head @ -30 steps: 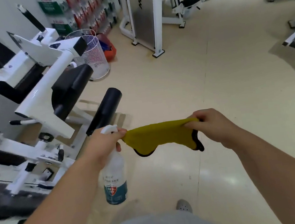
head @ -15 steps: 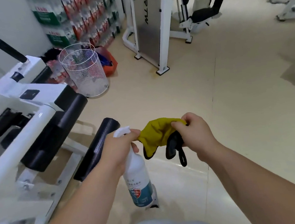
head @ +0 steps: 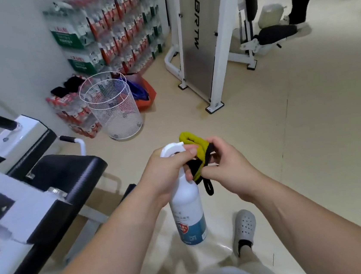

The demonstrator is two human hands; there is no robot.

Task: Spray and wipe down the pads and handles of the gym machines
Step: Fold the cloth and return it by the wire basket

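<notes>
Yellow cloth with black trim [head: 189, 137]: being held bunched at chest height, above beige floor [head: 288, 147]. Gripping white plastic spray bottle with blue label [head: 187, 203] by the neck in left hand [head: 168, 174], thumb touching cloth. Pinching cloth folds with right hand [head: 225, 165], just beside black machine pad [head: 66, 170].

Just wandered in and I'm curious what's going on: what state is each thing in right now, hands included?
spray bottle, upright, held off the floor.
yellow cloth, bunched up between both hands.
left hand, grips the spray bottle just below its nozzle.
right hand, pinches the yellow cloth.
black machine pad, not touched by hand or cloth.
wire basket, upright on the floor.
water bottle packs, stacked against the wall.
</notes>
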